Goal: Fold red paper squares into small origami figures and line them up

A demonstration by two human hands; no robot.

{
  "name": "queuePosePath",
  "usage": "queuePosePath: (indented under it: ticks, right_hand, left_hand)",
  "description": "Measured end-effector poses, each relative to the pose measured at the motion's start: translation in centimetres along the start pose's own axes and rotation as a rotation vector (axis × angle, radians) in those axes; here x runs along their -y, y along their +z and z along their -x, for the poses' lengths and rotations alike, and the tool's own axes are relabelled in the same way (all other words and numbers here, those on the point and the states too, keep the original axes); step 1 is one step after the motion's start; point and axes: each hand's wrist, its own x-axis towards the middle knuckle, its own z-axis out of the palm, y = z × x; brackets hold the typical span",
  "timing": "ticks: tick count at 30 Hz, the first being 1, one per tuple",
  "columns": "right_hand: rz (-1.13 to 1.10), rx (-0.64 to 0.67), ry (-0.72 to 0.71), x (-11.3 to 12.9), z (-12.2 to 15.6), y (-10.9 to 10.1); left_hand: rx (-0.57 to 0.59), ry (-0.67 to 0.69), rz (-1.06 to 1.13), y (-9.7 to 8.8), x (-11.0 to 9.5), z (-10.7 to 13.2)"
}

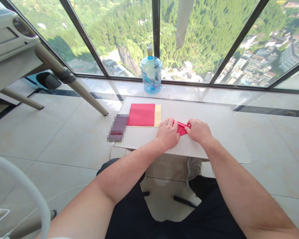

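Note:
A folded piece of red paper (181,128) lies on the low white table (216,136), between my two hands. My left hand (168,132) rests flat over its left part, fingers stretched out and pressing it down. At the paper's right end, my right hand (198,130) pinches the edge between thumb and fingers. Part of the paper is hidden beneath the left hand. Left of my hands lies a stack of red sheets (142,114), with yellow sheets (157,116) showing from under its right side.
A blurred-out phone-like object (118,127) lies at the table's left edge, a white cable (110,152) running down from it. Behind the table stands a blue water jug (151,74) by the windows. A folding frame with tubular legs (87,94) stands at left.

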Motion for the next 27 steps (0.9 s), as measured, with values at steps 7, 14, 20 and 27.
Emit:
queuePosePath:
  ticks: [7, 14, 20, 27]
  right_hand:
    - [0.049, -0.093, -0.143, 0.1, 0.2, 0.0]
    - [-0.281, -0.263, -0.164, 0.6, 0.3, -0.3]
    - [-1.003, -0.279, -0.007, -0.1, -0.5, -0.5]
    - [-1.41, -0.19, 0.001, 0.4, -0.8, -0.2]
  left_hand:
    - [-0.041, 0.14, 0.082, 0.3, -0.3, -0.1]
    - [-0.063, 0.114, 0.131, 0.0, -0.1, -0.9]
    - [-0.13, -0.037, 0.481, -0.9, 1.0, -2.3]
    - [-0.19, -0.362, 1.331, -1.5, 0.5, -3.5]
